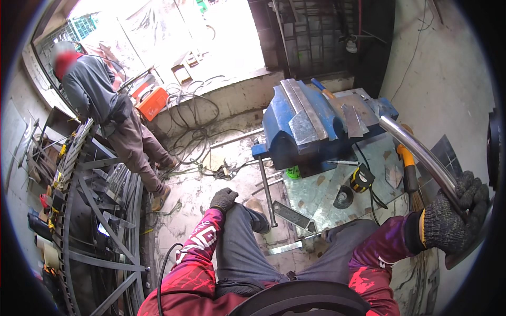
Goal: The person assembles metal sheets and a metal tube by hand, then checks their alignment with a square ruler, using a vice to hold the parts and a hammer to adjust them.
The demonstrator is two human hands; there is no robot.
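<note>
The view looks out from the wearer's head — through the left of two side-by-side fisheye lenses — facing steeply down and forward over the legs (237, 247). Nearest the lens are the sleeves (201, 245), coming up from the lower edge; the left hand (224, 199) falls near the middle, the right hand (454, 213) close to the right rim. The vise (292, 118) stands ahead, farther off, with the co-worker (97, 89) and bright opening (168, 37) beyond — the wall (437, 79) bending along the round border.
</note>
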